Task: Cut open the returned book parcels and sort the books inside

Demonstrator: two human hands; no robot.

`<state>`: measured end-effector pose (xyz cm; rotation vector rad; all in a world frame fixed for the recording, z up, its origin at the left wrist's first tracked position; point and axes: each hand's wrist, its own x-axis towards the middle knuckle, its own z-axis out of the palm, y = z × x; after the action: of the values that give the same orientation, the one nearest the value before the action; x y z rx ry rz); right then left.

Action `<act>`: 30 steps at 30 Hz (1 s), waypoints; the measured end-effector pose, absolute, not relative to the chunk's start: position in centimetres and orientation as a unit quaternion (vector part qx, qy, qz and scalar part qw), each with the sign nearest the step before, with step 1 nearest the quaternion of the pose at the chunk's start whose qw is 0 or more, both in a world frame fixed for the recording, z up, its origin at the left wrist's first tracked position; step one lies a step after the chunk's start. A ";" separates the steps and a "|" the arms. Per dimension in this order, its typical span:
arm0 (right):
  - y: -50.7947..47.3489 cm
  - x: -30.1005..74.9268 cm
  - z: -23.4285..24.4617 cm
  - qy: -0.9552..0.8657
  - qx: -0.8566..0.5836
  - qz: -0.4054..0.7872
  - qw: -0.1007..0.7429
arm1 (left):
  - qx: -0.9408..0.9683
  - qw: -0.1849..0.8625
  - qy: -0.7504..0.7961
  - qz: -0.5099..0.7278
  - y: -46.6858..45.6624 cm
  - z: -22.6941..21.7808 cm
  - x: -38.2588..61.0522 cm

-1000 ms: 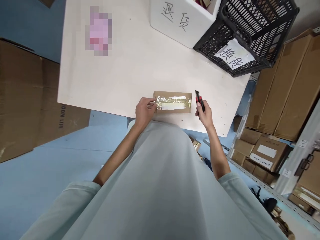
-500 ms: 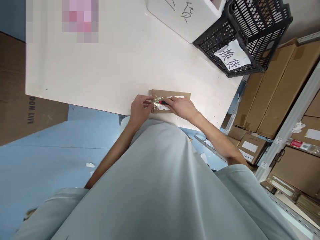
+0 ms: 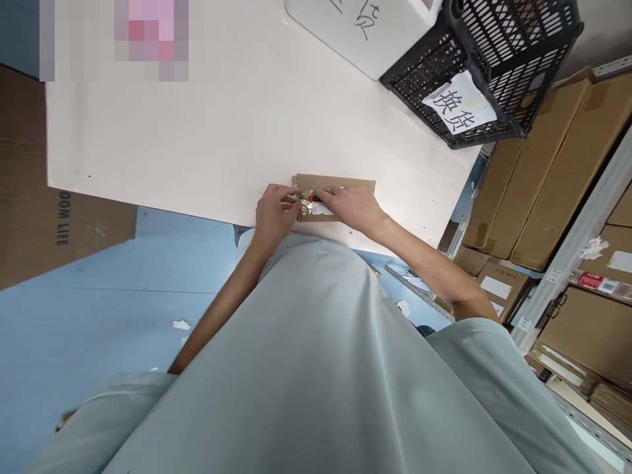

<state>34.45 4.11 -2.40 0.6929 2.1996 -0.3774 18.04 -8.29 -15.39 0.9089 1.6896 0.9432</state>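
the right hand (image 3: 353, 208) hides much of the flat brown cardboard parcel (image 3: 333, 180) and slim red-and-black knife (image 3: 311, 197) beneath its fingers (image 3: 326, 197); beyond them, the view's top edge crops the white lettered box (image 3: 363, 39) and black latticed plastic crate (image 3: 444, 56).

And there was the left hand (image 3: 275, 209), fingers at the left end of the taped cardboard box (image 3: 336, 180), close to the near edge of the desk (image 3: 207, 131)! Over the box came the right hand (image 3: 356, 207), gripping a red-and-black cutter (image 3: 315, 198); beyond, a black crate (image 3: 428, 74) stood beside a white bin (image 3: 340, 39).
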 end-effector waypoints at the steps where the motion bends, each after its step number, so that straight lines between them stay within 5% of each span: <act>1: 4.0 34.3 -2.4 0.866 0.271 -0.147 0.394 | 0.374 0.477 0.696 0.384 -8.3 -15.3 18.1; 14: 5.9 44.2 0.7 0.803 0.365 -0.084 0.463 | 0.377 0.450 0.728 0.354 -8.0 -14.3 18.5; 30: 6.6 50.6 -1.2 0.809 0.404 -0.126 0.408 | 0.396 0.438 0.740 0.321 -7.4 -13.3 18.6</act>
<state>50.61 6.62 -1.21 1.0179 2.0382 -0.3170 18.60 -7.44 -13.32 0.9853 1.8409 0.7982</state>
